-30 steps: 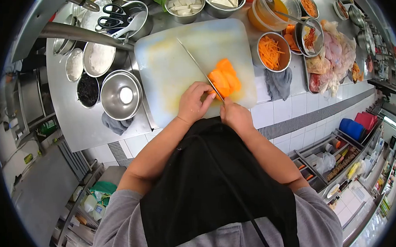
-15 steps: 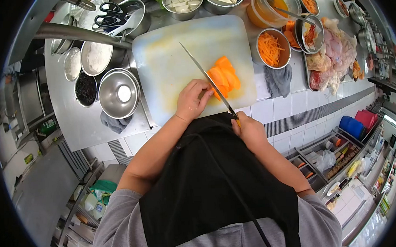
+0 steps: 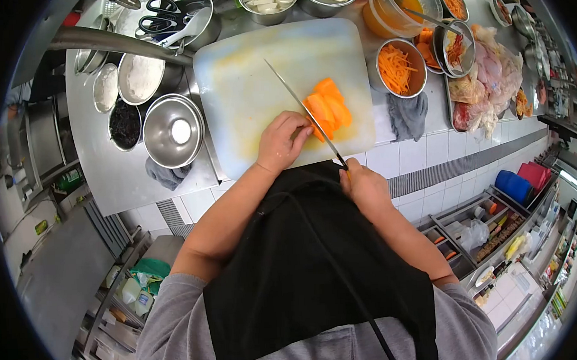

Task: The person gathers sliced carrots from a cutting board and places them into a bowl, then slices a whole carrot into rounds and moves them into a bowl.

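A long knife (image 3: 296, 100) lies slantwise over the white cutting board (image 3: 251, 72), its handle gripped in my right hand (image 3: 368, 188) at the board's near edge. To the right of the blade sit flat orange slices (image 3: 329, 107), overlapping one another. My left hand (image 3: 284, 141) rests on the board just left of the blade, fingers curled and pressed together, with a small orange piece at the fingertips. How much of that piece the fingers cover is hidden.
Right of the board are a bowl of orange shreds (image 3: 396, 69), a grey cloth (image 3: 407, 117) and a tray of raw meat (image 3: 490, 74). Stacked steel bowls (image 3: 172, 132) stand left. Behind the board are a bowl of white chunks (image 3: 268, 2) and a container of orange liquid (image 3: 384, 15).
The view has shifted slightly. Both hands and the knife keep nearly the same places over the board, and the orange slices beside the blade look slightly rearranged.
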A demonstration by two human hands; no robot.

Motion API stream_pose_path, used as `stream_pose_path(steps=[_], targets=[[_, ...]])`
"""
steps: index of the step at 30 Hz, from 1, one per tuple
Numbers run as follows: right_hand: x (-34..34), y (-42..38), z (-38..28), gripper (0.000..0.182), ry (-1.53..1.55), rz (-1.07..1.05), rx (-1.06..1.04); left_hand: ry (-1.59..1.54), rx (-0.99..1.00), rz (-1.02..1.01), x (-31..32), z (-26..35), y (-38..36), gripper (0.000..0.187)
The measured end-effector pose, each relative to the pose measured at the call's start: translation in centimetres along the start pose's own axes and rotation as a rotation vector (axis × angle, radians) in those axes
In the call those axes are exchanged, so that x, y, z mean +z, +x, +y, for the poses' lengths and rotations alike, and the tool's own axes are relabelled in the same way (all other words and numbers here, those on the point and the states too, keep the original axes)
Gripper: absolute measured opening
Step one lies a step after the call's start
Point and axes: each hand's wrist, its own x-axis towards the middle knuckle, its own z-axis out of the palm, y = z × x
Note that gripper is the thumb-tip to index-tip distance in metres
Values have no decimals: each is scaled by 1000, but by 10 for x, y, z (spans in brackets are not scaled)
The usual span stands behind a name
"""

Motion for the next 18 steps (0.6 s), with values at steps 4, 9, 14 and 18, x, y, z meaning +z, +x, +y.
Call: stream_pose_path(steps=[4,9,14,18], targets=[[-10,1,1,23,11,1,-18,24,17,-14,1,-1,1,11],[-8,9,3,23,27,14,-71,24,37,-16,-1,0,2,10],[-4,19,-1,22,41,7,-52,-5,0,-13,0,-1,1,11],[-1,29,-3,22,64,27,-74,-10,11,-6,1,0,1,11]])
